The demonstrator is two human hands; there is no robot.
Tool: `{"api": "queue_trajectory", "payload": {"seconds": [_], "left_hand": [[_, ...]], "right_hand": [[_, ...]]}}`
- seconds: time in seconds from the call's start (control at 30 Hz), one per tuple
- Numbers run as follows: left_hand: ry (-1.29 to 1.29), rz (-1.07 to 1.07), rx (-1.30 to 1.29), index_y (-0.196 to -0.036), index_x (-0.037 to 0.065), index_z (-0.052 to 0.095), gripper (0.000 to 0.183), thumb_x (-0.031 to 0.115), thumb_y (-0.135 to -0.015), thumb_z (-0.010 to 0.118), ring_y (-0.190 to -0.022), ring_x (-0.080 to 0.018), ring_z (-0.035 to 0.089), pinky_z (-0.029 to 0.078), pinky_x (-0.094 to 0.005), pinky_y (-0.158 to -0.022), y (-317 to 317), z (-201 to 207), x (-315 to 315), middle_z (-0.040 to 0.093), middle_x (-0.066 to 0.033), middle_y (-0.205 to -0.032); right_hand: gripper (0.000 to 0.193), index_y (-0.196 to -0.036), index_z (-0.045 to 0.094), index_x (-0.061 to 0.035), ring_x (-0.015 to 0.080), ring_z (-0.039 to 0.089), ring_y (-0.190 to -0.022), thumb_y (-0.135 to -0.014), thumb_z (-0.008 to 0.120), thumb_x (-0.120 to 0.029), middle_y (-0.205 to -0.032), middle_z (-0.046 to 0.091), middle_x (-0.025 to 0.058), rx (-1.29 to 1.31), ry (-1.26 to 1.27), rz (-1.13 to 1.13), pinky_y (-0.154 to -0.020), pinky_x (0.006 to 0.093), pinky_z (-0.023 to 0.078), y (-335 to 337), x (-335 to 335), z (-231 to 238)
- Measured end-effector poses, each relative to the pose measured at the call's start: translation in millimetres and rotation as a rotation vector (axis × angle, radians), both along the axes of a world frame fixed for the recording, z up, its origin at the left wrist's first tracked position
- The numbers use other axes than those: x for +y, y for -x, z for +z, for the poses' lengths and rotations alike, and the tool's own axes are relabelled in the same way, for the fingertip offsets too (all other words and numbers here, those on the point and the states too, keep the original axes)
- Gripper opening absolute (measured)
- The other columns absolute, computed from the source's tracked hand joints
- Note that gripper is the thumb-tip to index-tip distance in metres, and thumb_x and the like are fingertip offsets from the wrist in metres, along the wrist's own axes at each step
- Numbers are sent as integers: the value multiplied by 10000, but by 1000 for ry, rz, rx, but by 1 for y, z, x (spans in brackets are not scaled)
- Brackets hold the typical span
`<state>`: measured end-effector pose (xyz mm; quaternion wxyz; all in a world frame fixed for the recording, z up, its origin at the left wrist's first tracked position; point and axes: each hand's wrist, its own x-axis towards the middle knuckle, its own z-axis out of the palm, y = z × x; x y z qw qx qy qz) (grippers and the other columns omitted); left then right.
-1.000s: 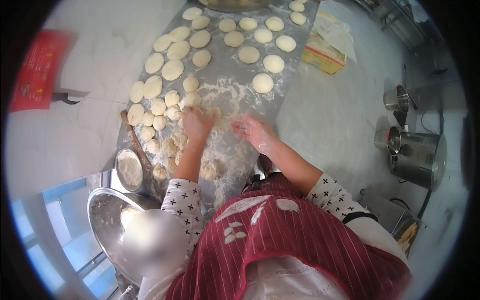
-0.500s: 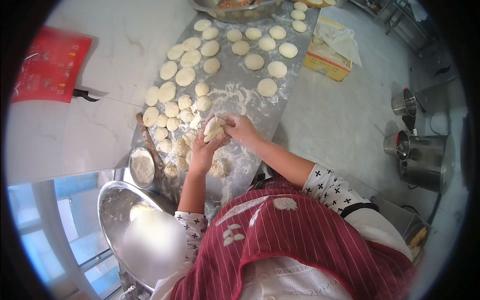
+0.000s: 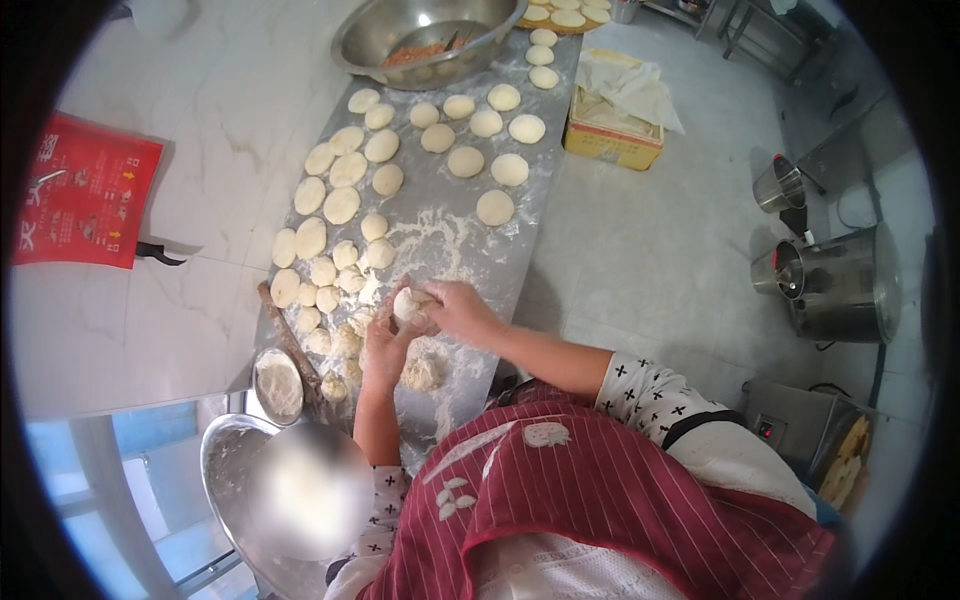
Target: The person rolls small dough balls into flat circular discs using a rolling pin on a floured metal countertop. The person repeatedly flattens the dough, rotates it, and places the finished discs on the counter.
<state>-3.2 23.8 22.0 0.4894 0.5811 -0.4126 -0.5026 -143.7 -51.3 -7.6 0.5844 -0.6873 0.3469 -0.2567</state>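
Head view: compared with half a second ago, the dough piece [image 3: 407,304] looks rounder and more compact, so I judge its shaping is advancing. It is near the view's centre, toward nine o'clock, pale, partly hidden; the left hand [image 3: 387,340] cups it, the right hand [image 3: 463,310] holds its edge with narrow fingers.

The left hand [image 3: 386,342] cups upward; the right hand [image 3: 459,308] curls beside it, perhaps touching.

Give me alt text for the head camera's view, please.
A person's left hand holds a dough piece, the right hand against it, over a floury table. Flat rounds and smaller balls lie about; a metal bowl stands at the far end.
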Motion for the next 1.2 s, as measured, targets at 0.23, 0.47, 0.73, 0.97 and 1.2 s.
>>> {"api": "queue_trajectory", "payload": {"seconds": [0.23, 0.47, 0.73, 0.97, 1.2], "left_hand": [[143, 332, -717, -1258, 65, 609, 446, -32, -858, 437, -545, -105, 536, 472, -300, -527, 25, -17, -9, 623, -61, -691], [15, 153, -278, -1261, 1, 588, 441, -41, -824, 535, -1030, -184, 627, 486, -301, -898, 9, -22, 6, 667, -142, -1113], [278, 228, -753, -1322, 10, 500, 503, -70, -825, 491, -1128, -350, 580, 454, -401, -976, 53, 2, -7, 547, -224, -1287], [314, 341, -915, -1064, -34, 585, 234, 76, -860, 615, -993, -383, 555, 441, -436, -868, 37, 26, -19, 589, -212, -1049], [602, 206, -795, -906, -7, 585, 218, 136, -776, 685, -932, -402, 503, 389, -489, -825, 78, 13, 6, 536, -205, -995]], "right_hand": [[535, -1317, 484, 44, 252, 690, -784, -1001, 458, -386, -1010, 643, 236, -1, 159, -240, -702, 332, 550, -20, 39, -15], [392, -1281, 529, 32, 154, 623, -967, -999, 480, -237, -1101, 624, 112, -338, -753, -122, -802, 280, 545, -3, 25, -11], [472, -1306, 463, 11, 221, 526, -1174, -976, 467, -326, -1237, 554, 145, -643, -713, -222, -996, 343, 420, -23, 16, -15], [336, -1231, 541, -3, 210, 618, -992, -974, 446, -200, -1126, 624, 110, -799, -1109, -152, -883, 346, 515, -16, -5, -2], [527, -1324, 454, 66, 217, 568, -1115, -1014, 384, -354, -1251, 563, 161, -831, -1482, 306, -976, 342, 468, -10, 0, -2]]}}
